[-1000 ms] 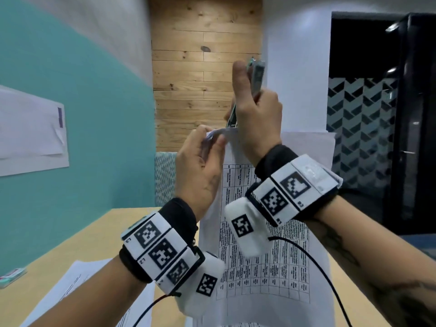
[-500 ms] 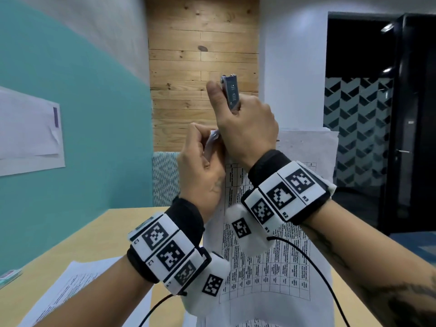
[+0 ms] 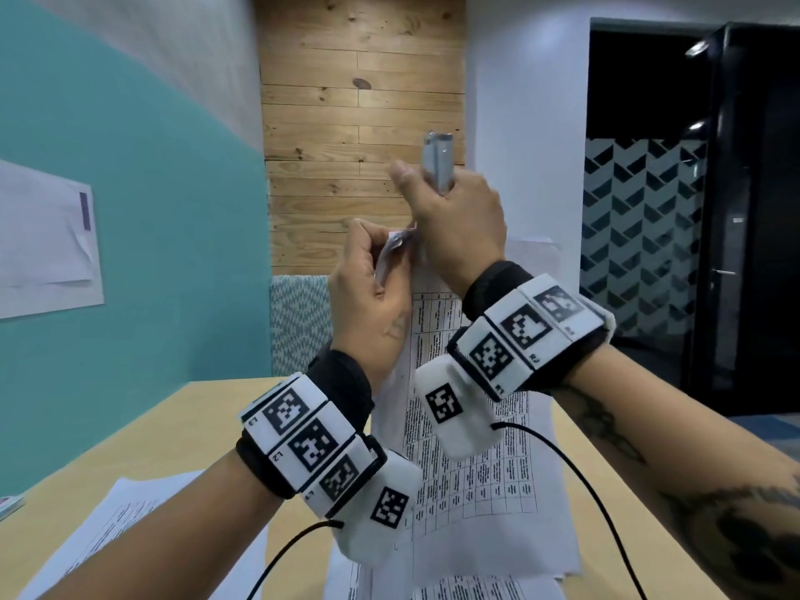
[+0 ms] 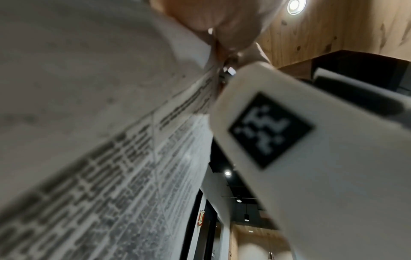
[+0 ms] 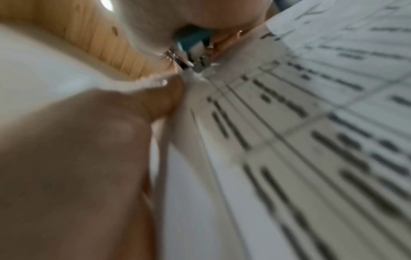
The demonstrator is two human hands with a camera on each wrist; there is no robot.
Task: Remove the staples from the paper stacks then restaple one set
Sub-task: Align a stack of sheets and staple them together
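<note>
I hold a printed paper stack (image 3: 476,491) upright above the table. My left hand (image 3: 368,292) pinches its folded top left corner (image 3: 396,244) between thumb and fingers. My right hand (image 3: 454,218) grips a metal stapler (image 3: 438,162) that stands upright, its lower end at that same corner. The right wrist view shows the stapler's teal and metal end (image 5: 193,45) touching the paper's corner (image 5: 206,73), beside my left hand (image 5: 89,140). In the left wrist view the paper (image 4: 111,158) runs up to my fingers (image 4: 222,21); the staple itself is too blurred to make out.
More printed sheets (image 3: 108,534) lie on the wooden table (image 3: 151,448) at the lower left. A small object (image 3: 8,504) sits at the table's far left edge. A patterned chair back (image 3: 298,322) stands behind the table, against the teal wall.
My right hand has turned the stapler and come down a little over the pinched corner. My left hand keeps its pinch on the paper.
</note>
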